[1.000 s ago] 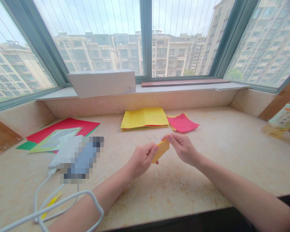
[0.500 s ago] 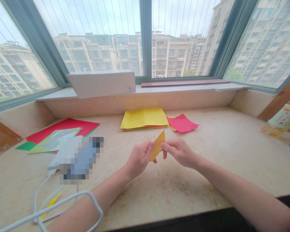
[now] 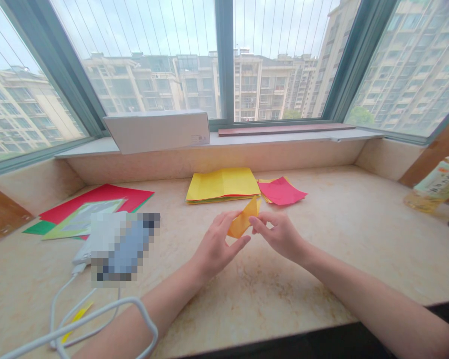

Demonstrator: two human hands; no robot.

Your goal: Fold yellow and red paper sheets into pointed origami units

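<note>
Left hand (image 3: 215,247) and right hand (image 3: 280,237) both grasp a folded orange paper (image 3: 242,222) above the stone surface (image 3: 340,249); a yellow paper stack (image 3: 222,183) and a pink paper sheet (image 3: 282,191) lie far.

Left of the yellow paper stack (image 3: 222,184), a pixelated block (image 3: 123,247) hides whatever lies there. Right of it, the picture's edge cuts off a bottle (image 3: 437,182). Just below it, your fingers (image 3: 224,219) cover part of the orange paper (image 3: 243,222).
</note>
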